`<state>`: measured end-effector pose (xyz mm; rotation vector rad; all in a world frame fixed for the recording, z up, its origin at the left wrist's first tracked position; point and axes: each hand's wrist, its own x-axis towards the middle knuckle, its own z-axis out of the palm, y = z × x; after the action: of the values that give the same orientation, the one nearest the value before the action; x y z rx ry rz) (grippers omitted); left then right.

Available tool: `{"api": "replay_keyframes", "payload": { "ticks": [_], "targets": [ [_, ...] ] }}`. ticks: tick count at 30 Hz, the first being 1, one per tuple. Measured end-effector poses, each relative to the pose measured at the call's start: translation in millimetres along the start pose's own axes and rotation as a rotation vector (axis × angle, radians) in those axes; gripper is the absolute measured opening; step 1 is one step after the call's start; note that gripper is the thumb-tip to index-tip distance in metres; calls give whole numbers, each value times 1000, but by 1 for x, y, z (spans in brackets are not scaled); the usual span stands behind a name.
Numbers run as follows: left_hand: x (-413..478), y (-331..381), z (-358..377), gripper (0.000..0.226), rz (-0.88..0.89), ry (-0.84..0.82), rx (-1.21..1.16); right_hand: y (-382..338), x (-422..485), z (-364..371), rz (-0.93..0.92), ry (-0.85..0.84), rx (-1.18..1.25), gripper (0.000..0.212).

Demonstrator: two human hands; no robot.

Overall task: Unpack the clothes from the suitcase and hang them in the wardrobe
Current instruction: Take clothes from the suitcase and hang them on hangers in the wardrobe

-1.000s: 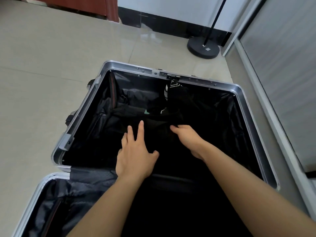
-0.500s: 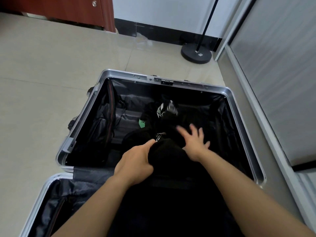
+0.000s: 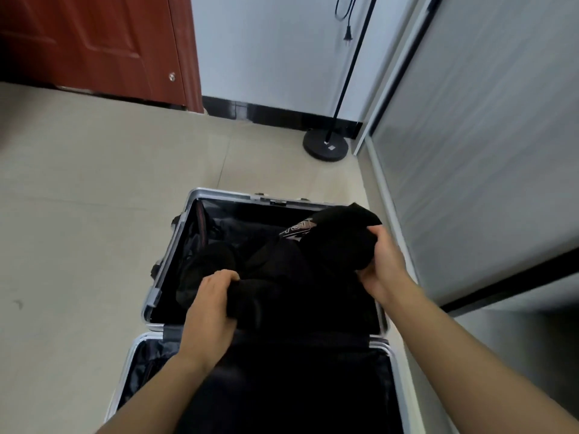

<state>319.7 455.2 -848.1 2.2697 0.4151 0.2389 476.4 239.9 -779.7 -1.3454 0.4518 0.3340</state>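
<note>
A silver-framed suitcase (image 3: pixel 166 264) lies open on the floor, its black lining showing. A bundle of black clothes (image 3: pixel 291 270) with a white print is lifted above the far half. My left hand (image 3: pixel 211 305) grips the near left part of the bundle. My right hand (image 3: pixel 383 267) holds its raised right end, over the suitcase's right rim. Whether more clothes lie beneath the bundle is hidden. The wardrobe's pale sliding door (image 3: pixel 488 145) stands along the right.
A black floor-lamp base (image 3: pixel 326 147) with its pole stands at the back by the wardrobe corner. A reddish-brown door (image 3: pixel 94 45) is at the back left. Beige floor tiles (image 3: pixel 78 214) spread left of the suitcase.
Both hands have closed on the black clothes and raised them out of the suitcase, up and to the right. The view has tilted up, showing more wall and door.
</note>
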Motion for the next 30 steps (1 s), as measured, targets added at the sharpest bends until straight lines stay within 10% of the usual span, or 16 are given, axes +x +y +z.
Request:
{"api": "replay_keyframes", "payload": {
  "ticks": [10,17,30],
  "targets": [
    [-45,254,-251,48,54,-257,-43,-304,-249,69,-61,-63,94,45],
    [-83,424,-402,61,-84,-291,-545,-479,-429,89,-234,-162,161,45],
    [-82,582,-533,20,182,-204,-490,-566,-545,34,-443,60,-128,32]
  ]
}}
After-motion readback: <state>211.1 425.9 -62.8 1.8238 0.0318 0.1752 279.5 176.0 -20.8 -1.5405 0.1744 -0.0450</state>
